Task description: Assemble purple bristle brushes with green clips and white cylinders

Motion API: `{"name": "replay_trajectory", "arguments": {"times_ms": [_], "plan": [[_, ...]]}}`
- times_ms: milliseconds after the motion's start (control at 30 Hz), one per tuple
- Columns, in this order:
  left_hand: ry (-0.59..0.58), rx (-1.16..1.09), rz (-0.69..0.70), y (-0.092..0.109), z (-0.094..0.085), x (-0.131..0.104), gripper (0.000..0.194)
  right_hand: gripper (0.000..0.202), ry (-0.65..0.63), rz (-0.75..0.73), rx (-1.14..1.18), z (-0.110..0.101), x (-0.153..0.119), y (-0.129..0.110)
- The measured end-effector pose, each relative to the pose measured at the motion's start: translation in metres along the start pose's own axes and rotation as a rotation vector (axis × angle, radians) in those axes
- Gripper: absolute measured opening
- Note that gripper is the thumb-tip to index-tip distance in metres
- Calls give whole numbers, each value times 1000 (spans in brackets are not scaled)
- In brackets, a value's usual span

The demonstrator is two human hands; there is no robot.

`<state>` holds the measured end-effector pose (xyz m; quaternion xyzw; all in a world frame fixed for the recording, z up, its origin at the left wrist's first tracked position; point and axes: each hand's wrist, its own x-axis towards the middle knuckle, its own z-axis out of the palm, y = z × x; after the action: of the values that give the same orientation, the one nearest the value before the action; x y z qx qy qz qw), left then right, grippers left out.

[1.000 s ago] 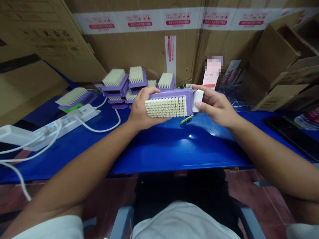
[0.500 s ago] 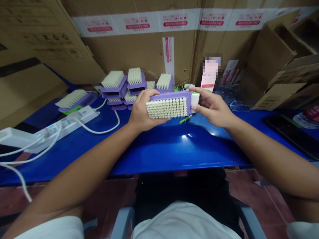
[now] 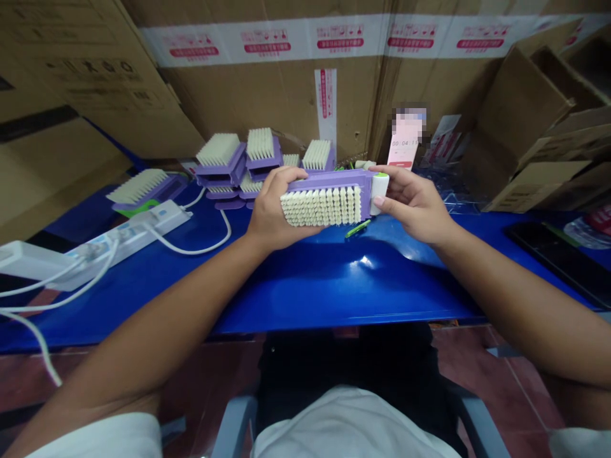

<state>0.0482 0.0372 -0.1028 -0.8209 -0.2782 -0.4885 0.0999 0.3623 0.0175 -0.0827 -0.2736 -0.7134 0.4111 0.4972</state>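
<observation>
A purple brush [image 3: 324, 207] with cream bristles facing me is held above the blue table. My left hand [image 3: 274, 210] wraps round its left end, thumb below and fingers over the top. At the brush's right end, my right hand [image 3: 413, 202] pinches a white piece [image 3: 379, 193] with a green top between thumb and fingers. This piece sits against the purple body; whether it is fixed there I cannot tell. Beneath the brush lies a small green part [image 3: 358, 229]. Several purple brushes [image 3: 219, 159] are stacked behind my left hand.
On the left are a white power strip [image 3: 124, 242] with cables and another purple brush [image 3: 143, 189] with a green part. A lit phone [image 3: 403, 143] leans at the back against cardboard [image 3: 267, 89]. On the right lie a dark phone [image 3: 558, 257] and open cardboard boxes [image 3: 525, 121].
The white piece at the brush's right end has shifted slightly right and turned a little, along with my right fingers. My left hand keeps its hold. The whole view has moved slightly.
</observation>
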Motion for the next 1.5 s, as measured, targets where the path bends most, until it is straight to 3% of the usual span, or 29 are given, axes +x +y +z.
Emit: {"name": "replay_trajectory", "arguments": {"times_ms": [100,300,467,667,867,1300,1500], "plan": [[52,45,108,-3,2,0,87,48,42,37,21,2,-1,-3],[93,127,172,-5,3,-1,82,44,68,123,195,11,-3,-10],[89,117,102,-4,6,-5,79,58,-80,325,402,16,-3,-9],[113,143,155,-5,6,-6,74,64,-221,434,487,10,1,0],[113,116,108,-8,9,-9,74,59,-196,438,493,8,2,-2],[188,162,256,-1,3,-2,72,55,-96,373,433,15,-1,-5],[93,144,69,-1,3,-7,66,52,-87,354,450,15,1,-4]]}}
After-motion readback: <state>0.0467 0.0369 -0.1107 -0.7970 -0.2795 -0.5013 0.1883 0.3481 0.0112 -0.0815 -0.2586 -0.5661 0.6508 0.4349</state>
